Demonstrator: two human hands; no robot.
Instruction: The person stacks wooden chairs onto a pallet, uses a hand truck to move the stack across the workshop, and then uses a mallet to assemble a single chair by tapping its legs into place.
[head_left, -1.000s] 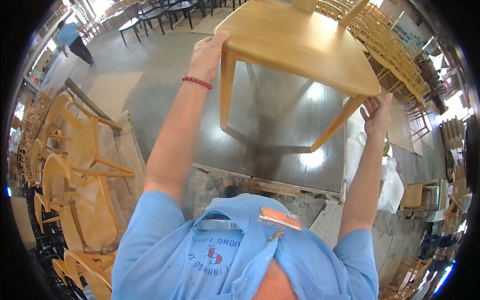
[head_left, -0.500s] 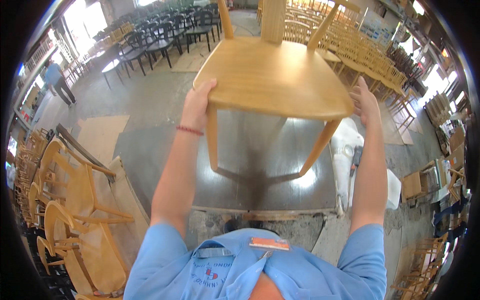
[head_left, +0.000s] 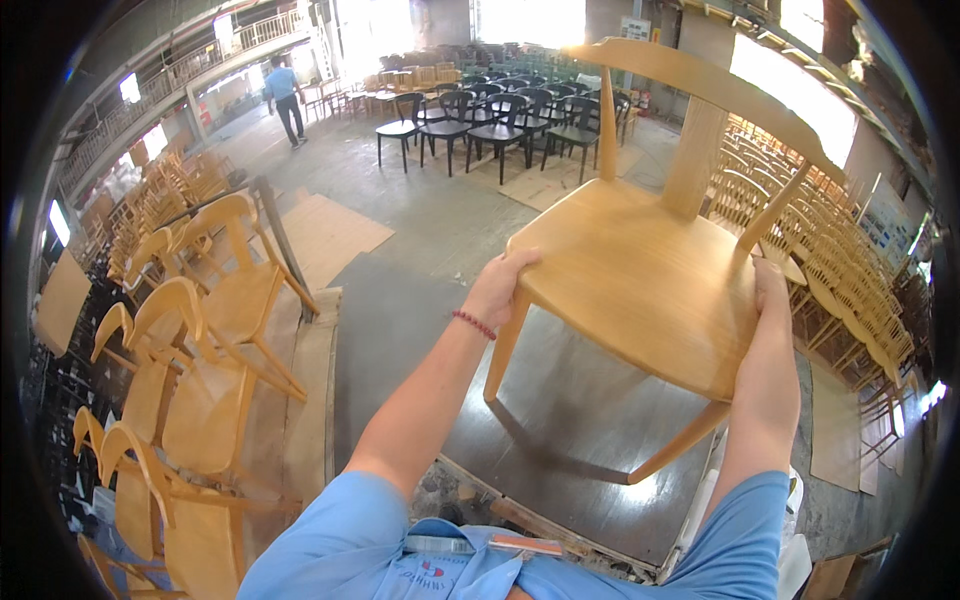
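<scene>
A light wooden chair (head_left: 640, 270) with a curved top rail and a broad back slat stands in front of me, its front legs meeting a dark glossy board (head_left: 560, 430). My left hand (head_left: 503, 287) grips the seat's left front corner, thumb on top and fingers hidden underneath. A red bead bracelet (head_left: 474, 324) circles that wrist. On the opposite side, my right hand (head_left: 769, 288) is closed against the seat's right edge, its fingers partly out of sight.
Several similar wooden chairs (head_left: 205, 410) crowd the left beside a cardboard strip (head_left: 312, 390). Rows of black chairs (head_left: 500, 115) stand ahead, and rows of light chairs (head_left: 850, 250) fill the right. A person in blue (head_left: 284, 95) is on the floor at the far left.
My right hand, apart from the seat with fingers spread before, now holds its right edge. The left hand keeps its grip. The view has swung left, so the chair appears farther right.
</scene>
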